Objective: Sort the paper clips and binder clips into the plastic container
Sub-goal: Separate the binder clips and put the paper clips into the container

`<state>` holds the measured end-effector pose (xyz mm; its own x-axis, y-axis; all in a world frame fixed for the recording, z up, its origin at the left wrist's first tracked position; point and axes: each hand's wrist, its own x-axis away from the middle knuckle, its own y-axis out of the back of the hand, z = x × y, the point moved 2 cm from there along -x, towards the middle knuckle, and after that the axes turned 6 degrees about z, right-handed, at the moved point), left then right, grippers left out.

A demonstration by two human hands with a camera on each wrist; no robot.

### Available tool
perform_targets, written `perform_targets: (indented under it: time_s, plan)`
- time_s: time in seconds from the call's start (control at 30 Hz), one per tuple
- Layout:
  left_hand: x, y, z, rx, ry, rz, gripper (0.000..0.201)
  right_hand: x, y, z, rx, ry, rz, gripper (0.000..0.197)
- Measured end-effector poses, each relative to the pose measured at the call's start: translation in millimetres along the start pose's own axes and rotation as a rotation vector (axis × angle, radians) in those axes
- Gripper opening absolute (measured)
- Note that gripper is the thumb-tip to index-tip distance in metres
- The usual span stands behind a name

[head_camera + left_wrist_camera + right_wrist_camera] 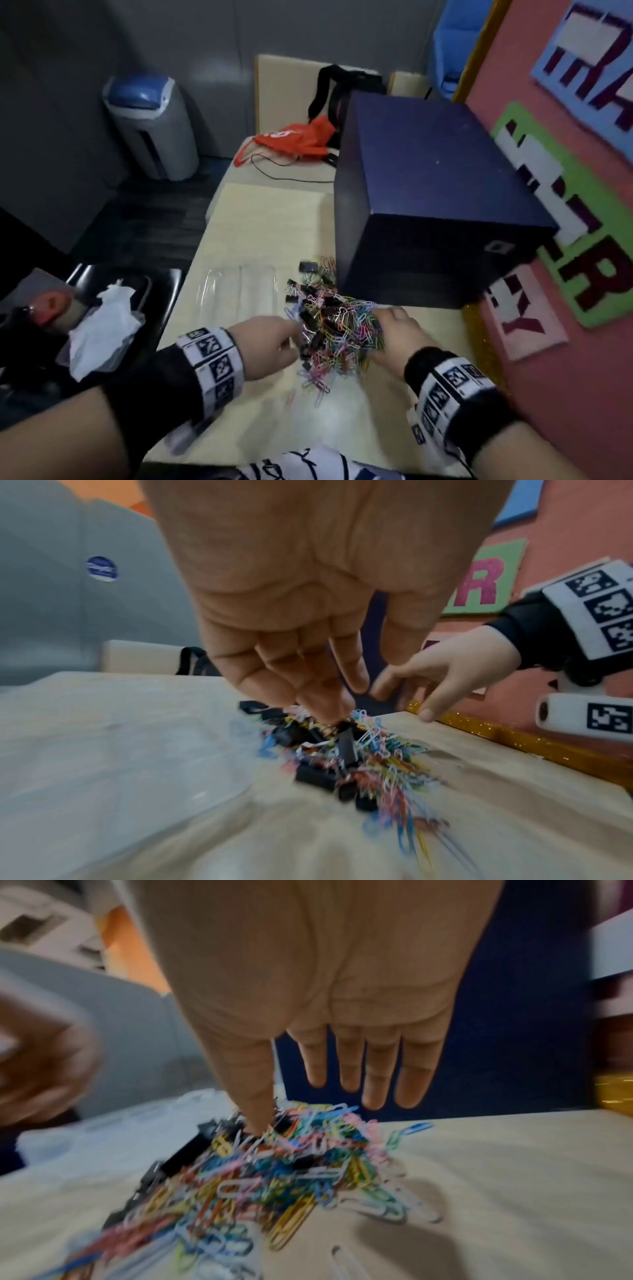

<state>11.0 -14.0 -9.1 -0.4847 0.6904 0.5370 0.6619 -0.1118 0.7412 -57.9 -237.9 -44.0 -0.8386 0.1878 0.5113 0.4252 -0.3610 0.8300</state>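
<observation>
- Left hand (pixel 270 346) at the pile's left edge, fingers curled down into it; looks to pinch a black binder clip (pixel 344 744), blur leaves doubt.
- Right hand (pixel 394 334) at the pile's right edge, fingers straight, thumb dipped in, holding nothing.
- Pile of paper clips (pixel 337 334) on the surface (pixel 342 428): light, slippery wire, tangles likely. Binder clips stiffer; take by the body.
- Plastic container (pixel 239 287) just left of the pile and beyond, clear, seemingly unfilled.
</observation>
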Motion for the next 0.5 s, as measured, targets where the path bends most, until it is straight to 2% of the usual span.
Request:
perform_targets:
  time_s: [0.1, 0.17, 0.27, 0.37, 0.5]
  plan:
    - [-27, 0, -13, -0.041, -0.040, -0.079, 0.027, -13, -12, 6, -0.014, 0.017, 0.083, 0.096]
    - [-40, -4, -21, -0.105, -0.036, -0.087, 0.029, -19, -24, 10, 0.023, 0.018, 0.150, 0.098]
    - [-54, -14, -31, -0.212, -0.033, -0.071, 0.033, -18, -43, 6, 0.079, -0.007, 0.109, 0.083]
    - [-63, -24, -44, -0.311, -0.066, -0.053, 0.037, -9, -53, 0, 0.035, -0.006, -0.010, 0.063]
    - [-76, -35, -64, -0.432, -0.125, -0.059, 0.046, -3, -54, -16, -0.023, -0.031, -0.053, 0.046]
